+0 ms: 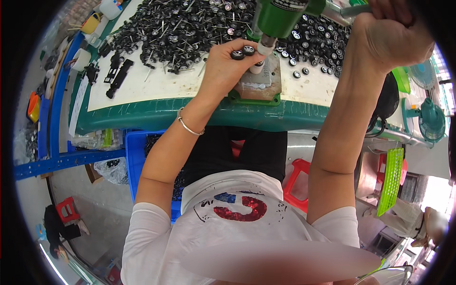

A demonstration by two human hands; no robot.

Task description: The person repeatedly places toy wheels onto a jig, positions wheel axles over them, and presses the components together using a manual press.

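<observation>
My left hand [222, 65] is closed on small black toy wheels [237, 55] with silver hubs, held at the fingertips beside the tip of a green hand press [281, 20]. Below the press tip stands a white post [256, 69] with a dark wheel at its top, partly covered by my fingers. The post rises from the grey metal block [271, 71] on the press base. At the upper right, my right hand [396, 40] is wrapped round the end of the press's lever [355, 10]; its fingers are partly cut off by the picture's edge.
A large heap of black wheels on metal axles [173, 31] covers the back left of the table [156, 90]. Loose wheels [323, 40] spread to the right of the press. Long black parts [120, 78] lie at the left. Below the table stands a blue crate [136, 152], near a red stool [298, 183].
</observation>
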